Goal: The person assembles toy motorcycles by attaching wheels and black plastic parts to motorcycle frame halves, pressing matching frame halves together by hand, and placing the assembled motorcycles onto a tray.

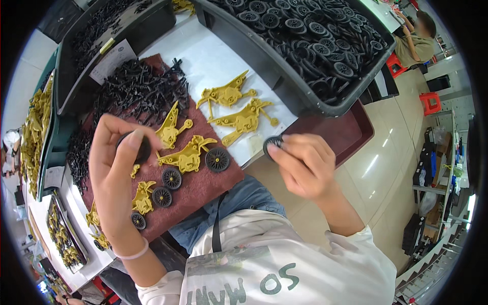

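Left hand [118, 168]: raised above the mat, fingers curled, thumb and fingers pinching a black wheel [138, 147]; the grip is closed on it. Right hand [304, 165]: held off the near right edge of the surface, fingertips closed round a second wheel [272, 144], seen nearly edge-on.

Step in hand, as judged: wheels are being fitted to yellow toy frames, one wheel in each hand, neither yet seated. The next move would call for bringing a wheel down square to a frame's axle point and pressing it home without tilting.

Just right of the left hand, a yellow frame [187, 156] lies on the dark red mat [203, 190] with a fitted wheel [217, 159] at its right end. Near and left of it lie another wheel [172, 178] and a smaller frame [143, 198] with wheels beside it. Far of these, two bare frames [239, 109] rest on the white surface [213, 61]. A heap of black parts [137, 89] covers the far left of the mat. A dark bin [284, 81] full of wheels stands far right; a tray of yellow frames [35, 127] lies at the left rim. Another person [417, 38] sits far right.
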`<state>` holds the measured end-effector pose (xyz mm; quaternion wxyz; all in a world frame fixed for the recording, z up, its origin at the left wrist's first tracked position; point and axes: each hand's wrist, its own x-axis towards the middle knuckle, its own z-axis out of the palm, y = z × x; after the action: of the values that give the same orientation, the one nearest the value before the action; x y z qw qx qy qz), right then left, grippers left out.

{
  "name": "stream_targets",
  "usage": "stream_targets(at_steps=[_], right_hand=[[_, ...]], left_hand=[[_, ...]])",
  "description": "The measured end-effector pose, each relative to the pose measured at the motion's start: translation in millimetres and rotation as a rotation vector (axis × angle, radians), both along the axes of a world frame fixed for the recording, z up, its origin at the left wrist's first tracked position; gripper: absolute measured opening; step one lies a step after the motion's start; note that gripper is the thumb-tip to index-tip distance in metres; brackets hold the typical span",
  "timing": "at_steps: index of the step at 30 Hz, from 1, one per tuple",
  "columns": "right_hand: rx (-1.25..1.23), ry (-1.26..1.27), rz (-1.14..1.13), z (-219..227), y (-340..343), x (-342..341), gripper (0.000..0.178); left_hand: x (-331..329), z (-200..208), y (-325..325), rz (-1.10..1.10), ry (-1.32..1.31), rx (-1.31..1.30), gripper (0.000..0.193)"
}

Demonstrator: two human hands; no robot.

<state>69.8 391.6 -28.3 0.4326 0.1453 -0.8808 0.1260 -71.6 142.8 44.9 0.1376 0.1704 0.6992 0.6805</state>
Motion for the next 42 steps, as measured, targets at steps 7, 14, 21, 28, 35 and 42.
stream_targets(at_steps=[7, 14, 21, 28, 35, 42], right_hand=[[-0.016, -0.386, 0.008, -15.0, -13.1, 1.5, 0.029], [-0.08, -0.507, 0.058, -6.6, -10.3, 0.6, 0.031], [-0.182, -0.467, 0.007, 11.2, -0.8, -7.7, 0.034], [-0.164, -0.451, -0.243, 3.3, 1.7, -21.5, 0.034], [-0.237, -0.576, -0.231, 3.8, 2.4, -21.9, 0.031], [-0.179, -0.523, -0.231, -1.8, 0.9, -17.8, 0.029]], left_hand=[[33.5, -33.0, -22.5, 0.174, -0.098, -0.089, 0.023], [54.6, -32.5, -14.4, 0.1, -0.191, -0.123, 0.022], [68.7, -32.7, -10.1, 0.025, 0.104, -0.352, 0.031], [70.0, -33.7, -7.4, -0.096, 0.225, -0.429, 0.03], [66.9, -33.3, -4.8, -0.156, 0.287, -0.425, 0.03], [60.5, -30.4, 6.1, -0.152, 0.507, -0.551, 0.039]])
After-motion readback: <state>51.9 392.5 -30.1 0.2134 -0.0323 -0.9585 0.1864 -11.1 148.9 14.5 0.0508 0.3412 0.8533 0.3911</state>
